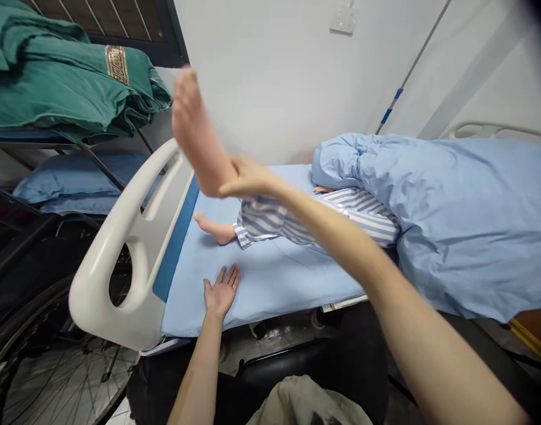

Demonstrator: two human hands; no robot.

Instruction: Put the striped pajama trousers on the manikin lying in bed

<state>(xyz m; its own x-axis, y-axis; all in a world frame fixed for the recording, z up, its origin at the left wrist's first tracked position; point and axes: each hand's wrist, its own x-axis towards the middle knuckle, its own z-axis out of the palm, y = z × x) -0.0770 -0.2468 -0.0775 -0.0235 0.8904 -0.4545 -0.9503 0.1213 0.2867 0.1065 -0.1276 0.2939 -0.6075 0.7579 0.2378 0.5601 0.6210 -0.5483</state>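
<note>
My right hand [251, 176] is wrapped round the ankle of a raised leg, just below the bare foot [205, 141], whose toes point up. The leg wears blue-and-white striped trousers [265, 217] and belongs to a figure lying on the bed; whether it is a person or a manikin, I cannot tell. The other bare foot [217, 229] rests on the light blue sheet [288, 274]. On that sheet, nearer to me, my left hand [222, 290] lies palm up with its fingers spread, holding nothing.
A white bed end board [113, 248] stands at the left, with a wheelchair wheel [44, 360] beside it. A blue quilt [469, 218] covers the figure's upper part at the right. Green folded cloth [71, 82] and blue pillows [79, 177] lie on a rack at the upper left.
</note>
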